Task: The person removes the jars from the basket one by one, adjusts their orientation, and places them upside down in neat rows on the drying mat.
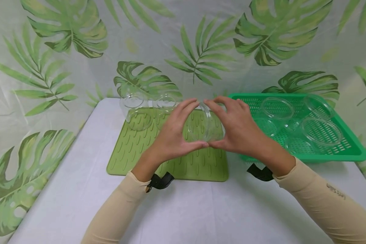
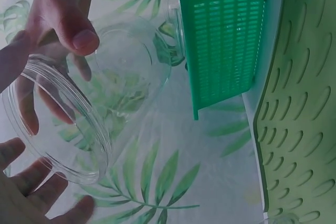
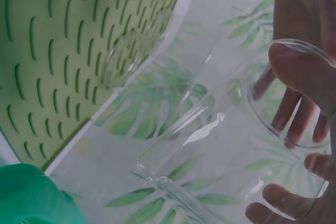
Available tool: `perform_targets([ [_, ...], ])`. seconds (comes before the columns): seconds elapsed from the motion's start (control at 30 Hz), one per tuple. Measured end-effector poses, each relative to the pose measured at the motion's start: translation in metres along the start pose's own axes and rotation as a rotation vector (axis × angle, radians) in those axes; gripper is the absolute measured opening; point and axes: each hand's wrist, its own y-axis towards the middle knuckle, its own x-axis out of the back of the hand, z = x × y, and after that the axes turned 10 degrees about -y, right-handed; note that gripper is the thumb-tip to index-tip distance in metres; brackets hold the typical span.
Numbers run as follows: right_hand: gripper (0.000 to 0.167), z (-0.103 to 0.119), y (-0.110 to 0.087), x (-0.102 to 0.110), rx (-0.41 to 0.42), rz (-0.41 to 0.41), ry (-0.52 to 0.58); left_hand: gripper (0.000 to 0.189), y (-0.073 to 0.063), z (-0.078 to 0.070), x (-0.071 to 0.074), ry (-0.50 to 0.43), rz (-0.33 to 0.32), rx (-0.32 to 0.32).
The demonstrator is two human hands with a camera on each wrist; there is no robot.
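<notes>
Both hands are raised over the middle of the work area, thumbs nearly touching. My left hand grips a clear round vessel or lid by its rim, fingers and thumb curled around it. Opposite, my right hand holds a clear bowl-like vessel, its side reaching away from the palm. Their rims face each other on edge; whether they touch, I cannot tell. Beneath them lies a green ribbed mat. Clear round vessels stand on its back left part.
To the right sits a green perforated basket with several clear round pieces, including a bowl, in it. A white cloth covers the table. Behind hangs a leaf-patterned curtain. Dark straps hang at both wrists.
</notes>
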Motion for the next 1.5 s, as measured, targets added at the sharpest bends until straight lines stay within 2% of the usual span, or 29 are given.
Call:
perform_targets([
  [0.2, 0.112, 0.003, 0.0, -0.001, 0.0, -0.008, -0.017, 0.103, 0.001, 0.001, -0.002, -0.057, 0.035, 0.032],
  [0.5, 0.11, 0.006, 0.001, -0.001, 0.025, -0.033, -0.028, 0.092, -0.001, 0.0, 0.004, -0.102, -0.015, -0.017],
  [0.83, 0.11, 0.005, 0.0, 0.0, 0.051, -0.066, -0.034, 0.09, -0.001, -0.003, 0.007, -0.094, -0.027, -0.039],
  [1.17, 0.112, -0.001, -0.006, 0.005, 0.048, -0.011, -0.001, 0.091, -0.005, -0.005, 0.012, -0.137, -0.024, -0.018],
  [1.5, 0.111, -0.005, -0.008, 0.008, 0.074, -0.004, 0.017, 0.092, -0.007, -0.007, 0.014, -0.133, -0.009, -0.002],
])
